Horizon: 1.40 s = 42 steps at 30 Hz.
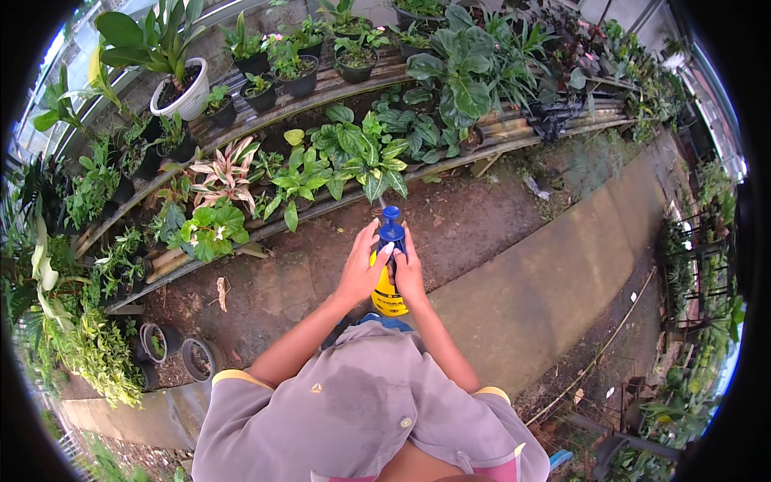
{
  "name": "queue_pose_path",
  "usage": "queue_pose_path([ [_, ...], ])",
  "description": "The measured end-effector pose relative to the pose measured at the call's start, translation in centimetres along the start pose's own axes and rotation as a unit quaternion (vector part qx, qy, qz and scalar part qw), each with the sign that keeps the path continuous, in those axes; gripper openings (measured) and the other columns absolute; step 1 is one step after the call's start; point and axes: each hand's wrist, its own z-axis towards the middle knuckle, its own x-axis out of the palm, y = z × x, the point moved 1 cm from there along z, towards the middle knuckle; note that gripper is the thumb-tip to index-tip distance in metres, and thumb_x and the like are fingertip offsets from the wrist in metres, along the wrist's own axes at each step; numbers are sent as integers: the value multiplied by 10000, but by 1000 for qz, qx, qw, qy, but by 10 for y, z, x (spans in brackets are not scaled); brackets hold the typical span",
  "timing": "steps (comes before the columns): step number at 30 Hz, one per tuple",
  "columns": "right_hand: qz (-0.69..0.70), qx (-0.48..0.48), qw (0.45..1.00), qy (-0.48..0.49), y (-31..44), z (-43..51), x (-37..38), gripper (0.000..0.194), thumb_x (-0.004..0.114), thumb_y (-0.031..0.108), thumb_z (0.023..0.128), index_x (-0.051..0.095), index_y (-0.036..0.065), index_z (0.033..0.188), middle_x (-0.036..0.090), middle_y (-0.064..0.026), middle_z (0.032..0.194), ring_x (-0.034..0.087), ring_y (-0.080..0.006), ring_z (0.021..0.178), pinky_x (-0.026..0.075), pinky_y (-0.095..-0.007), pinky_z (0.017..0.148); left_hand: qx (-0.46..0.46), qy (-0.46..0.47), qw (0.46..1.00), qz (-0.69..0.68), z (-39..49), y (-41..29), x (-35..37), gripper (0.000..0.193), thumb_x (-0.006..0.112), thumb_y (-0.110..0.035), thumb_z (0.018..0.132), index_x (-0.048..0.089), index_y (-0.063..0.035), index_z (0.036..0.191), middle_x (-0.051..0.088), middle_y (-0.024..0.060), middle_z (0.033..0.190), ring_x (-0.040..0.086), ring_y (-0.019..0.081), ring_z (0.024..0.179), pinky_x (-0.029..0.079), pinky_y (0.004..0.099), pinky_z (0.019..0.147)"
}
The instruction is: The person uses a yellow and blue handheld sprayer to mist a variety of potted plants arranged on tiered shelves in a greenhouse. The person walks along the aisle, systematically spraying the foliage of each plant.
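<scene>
Before my body is a hand-pressure sprayer with a yellow bottle (386,295) and a blue pump top (391,230). My left hand (360,269) lies along its left side, the thumb reaching across the blue neck. On the other side my right hand (410,272) closes around the neck, its thumb near the left one. The sprayer's nozzle points toward a potted plant with white-veined leaves (376,159). Part of the bottle is hidden behind my fingers, and the trigger cannot be made out.
Tiered shelves with a corrugated surface (259,123) carry several potted plants, among them a white pot (184,90) and a pink-leaved plant (226,175). Bare soil (446,241) and a concrete path (542,271) lie below. Two pots (202,359) stand at left; a thin pole (602,349) lies at right.
</scene>
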Motion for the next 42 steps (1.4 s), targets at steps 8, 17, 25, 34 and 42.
queue_pose_path([
  [8,-76,52,996,-15,13,20,-32,623,438,157,972,223,146,1557,498,-4,617,444,-85,465,361,-256,417,-6,8,1000,9,-1,0,16,615,537,-225,997,257,-53,1517,331,173,1513,488,318,1294,411,413,1043],
  [17,6,-19,995,-103,15,46,-40,603,370,142,1023,109,155,1567,485,-11,639,431,-85,478,390,-247,438,-19,13,1000,3,21,0,25,629,559,-234,982,269,-18,1496,345,206,1474,494,347,1278,403,403,1059],
  [25,-11,-30,993,-116,20,99,-42,597,409,141,1012,172,151,1560,488,-8,624,424,-78,454,354,-253,400,9,58,998,-18,81,12,35,641,595,-217,956,289,7,1472,365,210,1460,492,362,1276,417,399,1054],
  [34,-16,-9,993,-115,46,185,-37,615,423,142,996,171,98,1556,500,1,653,438,-76,477,379,-246,429,28,15,999,-13,216,28,38,674,648,-194,898,323,0,1455,391,238,1424,474,376,1276,407,436,1047],
  [42,-23,-131,979,-152,85,193,-33,625,405,170,1032,96,103,1571,531,-13,809,455,-60,584,402,-228,507,13,83,985,-153,298,-14,58,521,671,-192,902,474,-39,1360,578,149,1237,594,255,1117,462,363,963],
])
